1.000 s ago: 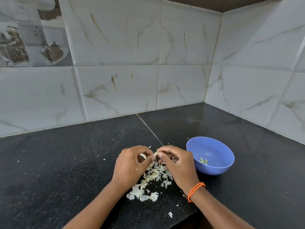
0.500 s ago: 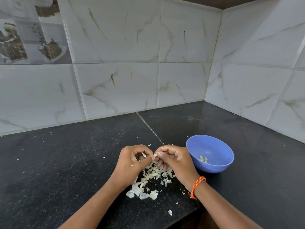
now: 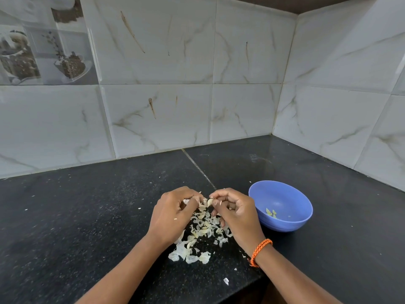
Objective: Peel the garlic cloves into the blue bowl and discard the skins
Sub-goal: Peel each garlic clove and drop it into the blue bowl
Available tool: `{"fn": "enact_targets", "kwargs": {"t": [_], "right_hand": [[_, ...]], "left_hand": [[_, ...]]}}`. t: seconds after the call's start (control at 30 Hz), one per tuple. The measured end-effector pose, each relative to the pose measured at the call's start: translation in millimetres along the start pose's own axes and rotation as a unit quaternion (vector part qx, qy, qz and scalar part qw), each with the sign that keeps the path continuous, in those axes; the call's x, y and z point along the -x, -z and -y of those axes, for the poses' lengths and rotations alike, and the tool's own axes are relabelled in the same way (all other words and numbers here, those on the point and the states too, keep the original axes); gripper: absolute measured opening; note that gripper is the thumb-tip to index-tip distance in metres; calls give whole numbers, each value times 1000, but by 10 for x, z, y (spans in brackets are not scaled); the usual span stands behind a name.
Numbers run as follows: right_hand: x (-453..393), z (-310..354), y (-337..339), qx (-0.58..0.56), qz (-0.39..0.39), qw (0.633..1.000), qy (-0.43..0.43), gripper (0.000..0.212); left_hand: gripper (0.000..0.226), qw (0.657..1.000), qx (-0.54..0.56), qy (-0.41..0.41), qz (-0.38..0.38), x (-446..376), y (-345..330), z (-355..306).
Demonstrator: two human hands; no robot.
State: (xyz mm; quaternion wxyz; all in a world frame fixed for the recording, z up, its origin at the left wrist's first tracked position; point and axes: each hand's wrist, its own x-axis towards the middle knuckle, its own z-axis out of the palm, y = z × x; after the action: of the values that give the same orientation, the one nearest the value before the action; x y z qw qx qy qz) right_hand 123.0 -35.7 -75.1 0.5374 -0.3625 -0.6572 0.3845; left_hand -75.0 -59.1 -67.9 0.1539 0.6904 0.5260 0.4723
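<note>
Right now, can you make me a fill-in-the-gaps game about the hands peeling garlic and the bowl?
1. Both the left hand and the right hand pinch one small pale garlic clove over a heap of papery white ____.
2. The round plastic bowl beside the right hand is coloured ____.
3. The braided orange wristband sits on the ____ wrist.
4. The peeled cloves lie inside the ____.

Missing words: skins; blue; right; bowl
</note>
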Motion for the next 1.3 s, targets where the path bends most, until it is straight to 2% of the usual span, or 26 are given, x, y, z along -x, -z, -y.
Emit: {"fn": "enact_targets", "kwargs": {"t": [0.13, 0.2, 0.3, 0.37, 0.47, 0.57, 0.77, 0.93, 1.07, 1.1, 1.13, 1.2, 1.27, 1.3], "right_hand": [[29, -13, -39, 48, -5, 999, 23, 17], [30, -27, -51, 63, -6, 998, 31, 19], [21, -44, -50, 95, -16, 994, 51, 21], [14, -54, -45, 114, -20, 991, 65, 21], [16, -61, -50, 131, -20, 988, 79, 21], [16, -71, -50, 146, -16, 985, 88, 21], [16, -62, -53, 168, -18, 981, 93, 19], [10, -63, -51, 177, -20, 979, 98, 19], [11, -56, -49, 179, -20, 979, 100, 19], [12, -57, -47, 180, -21, 978, 101, 19], [16, -57, -47, 181, -23, 978, 101, 19], [19, -60, -51, 185, -30, 977, 100, 19], [22, -55, -57, 187, -37, 977, 96, 19], [26, -50, -58, 188, -39, 977, 94, 18]], "left_hand": [[27, 997, -61, -3, -55, -12, -31, 45], [20, 997, -48, 14, -53, -20, -34, 54], [24, 999, -13, 27, -31, -14, -32, 32], [8, 999, -3, 24, -35, -10, -37, 37], [29, 998, -19, 23, -55, -3, -42, 54], [19, 997, -47, 31, -56, -9, -42, 30], [33, 996, -51, 46, -54, -10, -31, -5], [19, 996, -70, 34, -50, -3, -4, -28], [50, 995, -80, 27, -61, -5, -2, 7], [51, 994, -81, 28, -67, -8, 2, 14], [43, 995, -74, 24, -68, -6, 4, 13], [9, 996, -68, 22, -49, -11, 16, 19], [21, 999, -35, 28, -25, -22, 12, 13], [21, 999, -13, 33, -13, -18, 6, 24]]}}
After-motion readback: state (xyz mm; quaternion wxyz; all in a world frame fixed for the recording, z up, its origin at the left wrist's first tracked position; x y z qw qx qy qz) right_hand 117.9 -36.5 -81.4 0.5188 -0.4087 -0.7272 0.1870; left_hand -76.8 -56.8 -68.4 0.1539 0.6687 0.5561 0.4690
